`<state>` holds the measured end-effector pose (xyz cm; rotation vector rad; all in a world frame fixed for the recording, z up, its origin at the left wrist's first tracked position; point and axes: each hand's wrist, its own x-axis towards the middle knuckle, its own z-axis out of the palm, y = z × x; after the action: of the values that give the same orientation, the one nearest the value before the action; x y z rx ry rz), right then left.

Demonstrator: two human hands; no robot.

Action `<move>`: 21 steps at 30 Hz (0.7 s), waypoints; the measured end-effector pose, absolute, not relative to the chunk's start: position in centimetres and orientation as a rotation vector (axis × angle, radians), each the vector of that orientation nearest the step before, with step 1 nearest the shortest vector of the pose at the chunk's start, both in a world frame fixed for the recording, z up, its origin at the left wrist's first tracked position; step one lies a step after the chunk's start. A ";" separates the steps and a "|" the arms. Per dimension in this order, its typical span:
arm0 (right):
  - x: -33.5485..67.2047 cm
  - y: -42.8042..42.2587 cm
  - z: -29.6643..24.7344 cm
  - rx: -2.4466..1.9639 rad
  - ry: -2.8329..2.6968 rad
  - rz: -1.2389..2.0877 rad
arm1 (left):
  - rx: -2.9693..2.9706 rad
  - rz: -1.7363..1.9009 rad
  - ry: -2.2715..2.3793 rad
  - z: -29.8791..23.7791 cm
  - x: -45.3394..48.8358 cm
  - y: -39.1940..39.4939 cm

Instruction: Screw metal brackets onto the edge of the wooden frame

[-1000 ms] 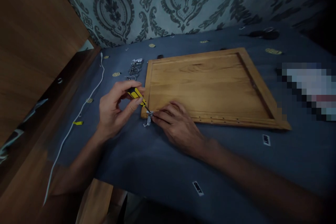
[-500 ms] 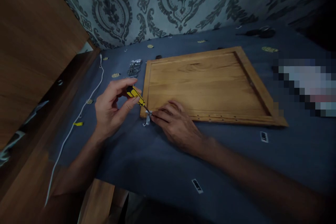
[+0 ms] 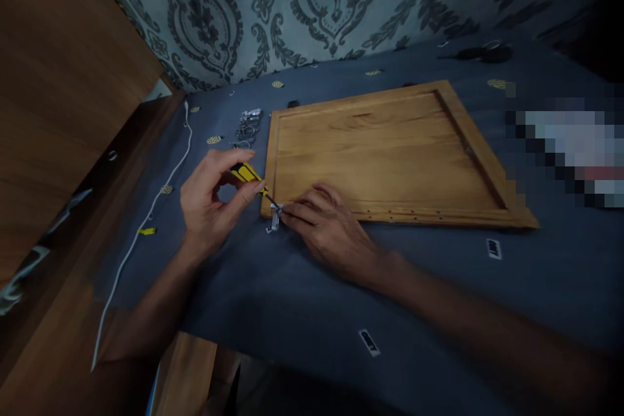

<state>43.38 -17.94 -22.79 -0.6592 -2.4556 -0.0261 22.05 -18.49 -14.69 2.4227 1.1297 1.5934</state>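
My left hand (image 3: 209, 205) is closed around a yellow and black screwdriver (image 3: 246, 173), fingers and thumb on its handle. The screwdriver slants down to the right, its tip at a small metal hinge (image 3: 275, 216) on the near left corner of a wooden panel door (image 3: 370, 156). My right hand (image 3: 334, 231) lies over the near edge of the door, with its fingertips holding the hinge from the right. Those fingertips partly cover the hinge, and the screw head under the tip is too small to make out.
More metal hardware (image 3: 249, 125) lies beyond the door's left edge. A white cable (image 3: 168, 182) runs along the left of the blue patterned cloth (image 3: 302, 312). A dark tool (image 3: 480, 53) rests at the back right. A wooden cabinet side (image 3: 63, 78) rises on the left.
My left hand has shifted its fingers on the screwdriver, and the handle tilts slightly more to the left. My right hand stays at the hinge. The view has moved slightly.
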 end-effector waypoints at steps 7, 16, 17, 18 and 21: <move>43.4 -17.9 -22.8 -0.643 -2.460 -0.004 | 2.331 1.502 1.117 -14.5 22.0 -18.9; 43.5 -17.9 -22.8 -0.630 -2.435 -0.010 | 2.449 1.493 1.095 -14.7 22.1 -18.7; 43.5 -17.9 -22.8 -0.630 -2.438 -0.001 | 2.470 1.511 1.082 -14.7 22.1 -18.7; 43.5 -17.9 -22.8 -0.634 -2.443 0.007 | 2.485 1.522 1.087 -14.8 22.1 -18.6; 43.5 -17.9 -22.7 -0.642 -2.449 0.008 | 2.510 1.524 1.189 -14.7 22.1 -18.6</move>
<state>43.47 -17.95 -22.73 -0.6421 -2.4486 0.0077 22.14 -18.59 -14.73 2.5101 1.1890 1.5238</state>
